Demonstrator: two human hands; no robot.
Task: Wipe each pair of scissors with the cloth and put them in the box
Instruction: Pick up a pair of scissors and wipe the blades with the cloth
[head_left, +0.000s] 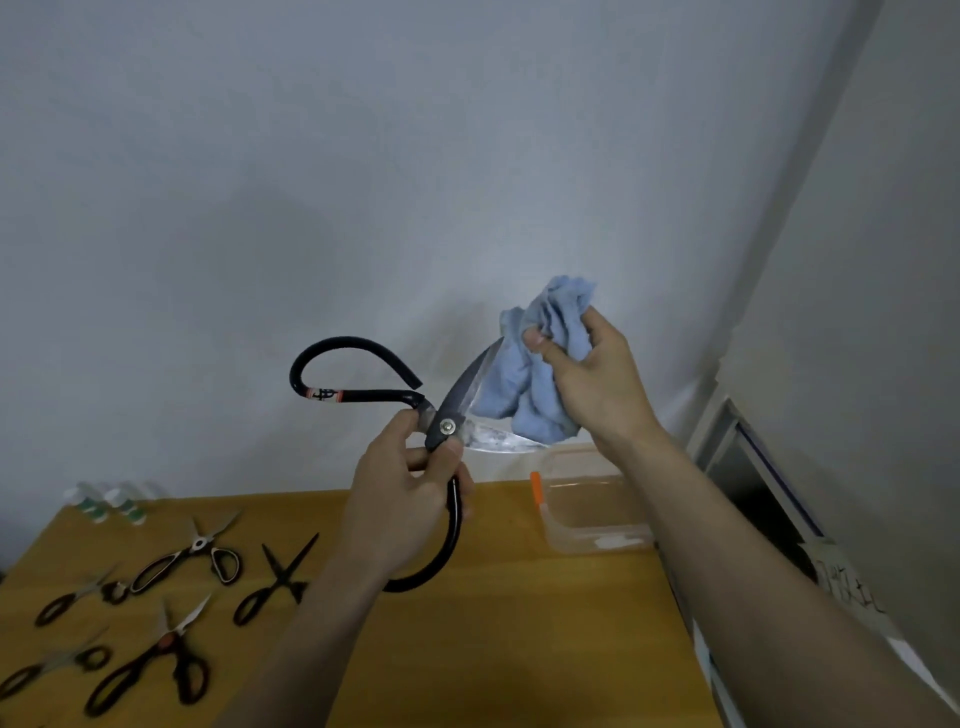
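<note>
Head view shows both hands raised above a wooden table (519, 649), in front of a pale wall (363, 182). The left hand (400, 499) grips the large black scissors (441, 415) near the pivot, with fingers curled around the lower handle loop; the other loop sticks up to the left of the hand. The blades are spread wide open and point to the right. The right hand (587, 384) holds a bunched blue cloth (540, 374), thumb pressing into it, and the cloth sits between the two blades, touching the upper one. Below the right hand a clear plastic box (592, 519) with an orange clip stands on the table, near its far edge. On the left part of the table several other scissors (192, 556) lie flat, apart from each other, and some small white bottles (111, 501) stand in the far left corner.
</note>
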